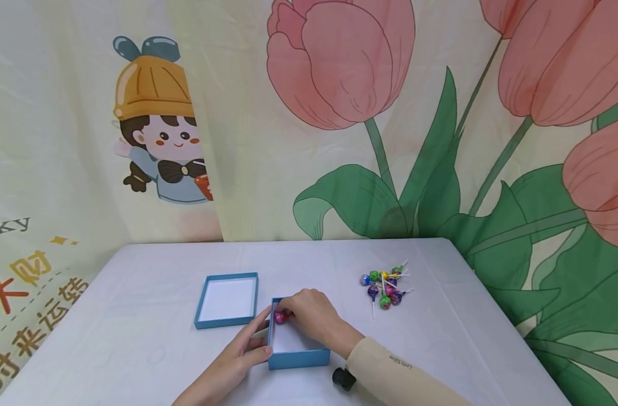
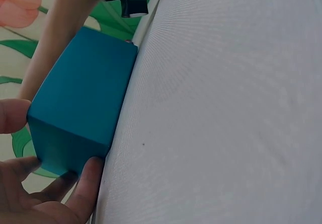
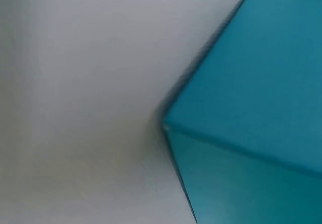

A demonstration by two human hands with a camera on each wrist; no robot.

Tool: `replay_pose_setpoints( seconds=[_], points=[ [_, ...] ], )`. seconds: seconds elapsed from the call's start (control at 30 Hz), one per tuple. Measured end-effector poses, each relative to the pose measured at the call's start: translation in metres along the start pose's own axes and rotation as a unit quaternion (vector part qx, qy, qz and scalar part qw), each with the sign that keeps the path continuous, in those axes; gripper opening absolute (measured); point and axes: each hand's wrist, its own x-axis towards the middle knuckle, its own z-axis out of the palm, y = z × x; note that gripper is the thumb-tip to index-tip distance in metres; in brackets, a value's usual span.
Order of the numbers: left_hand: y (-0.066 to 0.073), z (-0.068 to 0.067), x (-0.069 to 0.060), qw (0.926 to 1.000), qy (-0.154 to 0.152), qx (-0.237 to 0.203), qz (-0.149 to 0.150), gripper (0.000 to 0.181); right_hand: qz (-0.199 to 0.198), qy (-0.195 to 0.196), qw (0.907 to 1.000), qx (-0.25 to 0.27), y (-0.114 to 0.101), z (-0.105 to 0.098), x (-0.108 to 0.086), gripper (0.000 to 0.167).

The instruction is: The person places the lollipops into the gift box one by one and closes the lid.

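Observation:
A blue box (image 1: pixel 299 359) with a white inside stands on the table, its top uncovered. Against its left wall rests my left hand (image 1: pixel 240 352), thumb by the near corner and fingers spread along the side; the left wrist view shows these fingers (image 2: pixel 86 189) touching the blue wall. My right hand (image 1: pixel 311 316) reaches over the right wall into the box. Its curled fingers hold a lollipop with a pink-red wrapper (image 1: pixel 281 318) at the far left corner inside; the stick is hidden. The right wrist view shows only the box's outside (image 3: pixel 251 93) and tablecloth.
A shallow blue lid (image 1: pixel 226 324), white inside, lies left of the box. Several lollipops in coloured wrappers (image 1: pixel 385 302) lie in a loose pile at the back right. A black object (image 1: pixel 343 379) sits by the right sleeve. Behind the white table (image 1: pixel 136 316) hangs a printed curtain.

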Motion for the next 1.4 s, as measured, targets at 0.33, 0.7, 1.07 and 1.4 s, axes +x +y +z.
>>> replay_pose_setpoints(
  seconds=[0.33, 0.7, 1.07, 1.4],
  points=[
    [-0.001, 0.001, 0.001, 1.0000, 0.002, 0.007, 0.006, 0.078, 0.007, 0.006, 0.9999, -0.006, 0.002, -0.001, -0.002, 0.020],
    [-0.001, -0.001, 0.002, 0.9999, -0.003, 0.012, 0.006, 0.078, -0.011, -0.050, 0.9984, 0.025, 0.014, -0.027, -0.007, 0.026],
    [-0.001, -0.001, 0.004, 0.9994, 0.011, 0.032, -0.012, 0.079, -0.037, -0.060, 0.9934, 0.090, 0.047, -0.074, -0.015, 0.027],
    [-0.001, -0.001, 0.004, 0.9995, 0.011, 0.030, -0.008, 0.079, -0.008, -0.011, 0.9986, 0.050, 0.107, -0.112, -0.032, 0.030]
  ],
)
